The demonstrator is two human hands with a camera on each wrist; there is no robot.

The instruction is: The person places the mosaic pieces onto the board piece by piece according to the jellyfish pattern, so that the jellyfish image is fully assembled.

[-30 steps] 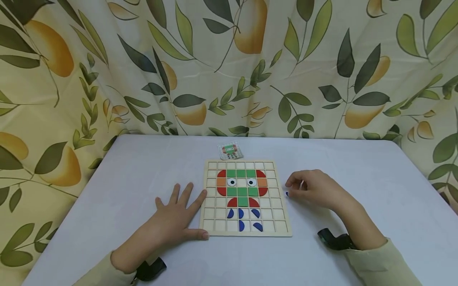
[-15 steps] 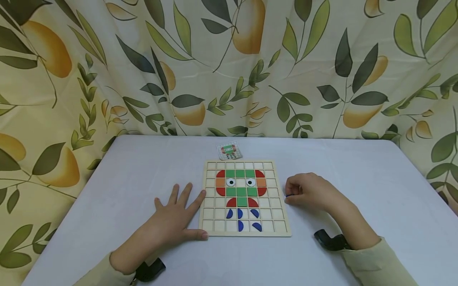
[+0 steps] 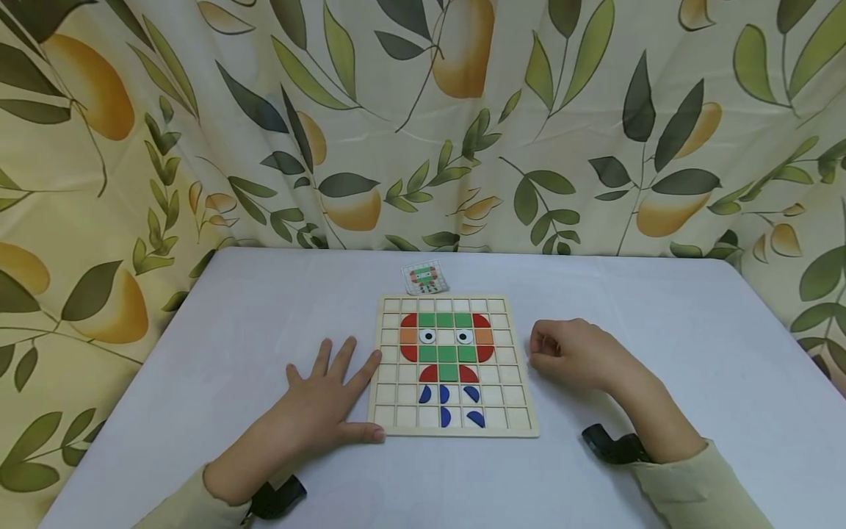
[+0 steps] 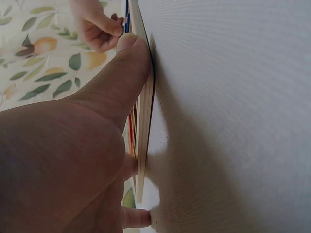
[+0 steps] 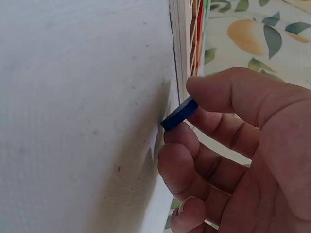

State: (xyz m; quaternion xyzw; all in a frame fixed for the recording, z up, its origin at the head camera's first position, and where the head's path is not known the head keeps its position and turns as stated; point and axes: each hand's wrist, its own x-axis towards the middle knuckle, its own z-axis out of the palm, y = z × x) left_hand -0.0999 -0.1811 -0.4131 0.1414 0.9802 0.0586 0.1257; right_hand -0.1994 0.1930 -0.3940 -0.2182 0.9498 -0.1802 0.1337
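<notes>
A wooden grid board [image 3: 522,411] lies flat on the table. Red, green and orange tiles and two eye tiles form a face-like figure on it; below are several blue half-round tiles [image 3: 446,417]. My left hand [image 3: 320,408] is spread with straight fingers, index finger and thumb touching the board's left edge. Just off the right edge, my right hand [image 3: 581,356] pinches a blue tile [image 5: 179,114] between thumb and fingertips, as the right wrist view shows. In the head view the fingers hide that tile.
A small picture card [image 3: 425,278] with a similar coloured figure lies beyond the board's far edge. The white table [image 3: 277,294] ends at a leaf-and-fruit patterned curtain [image 3: 423,176]. Each wrist wears a black camera mount [image 3: 615,444].
My right fingers have closed around the blue tile that was partly visible on the table beside the board. The left hand and the tiles on the board stay put.
</notes>
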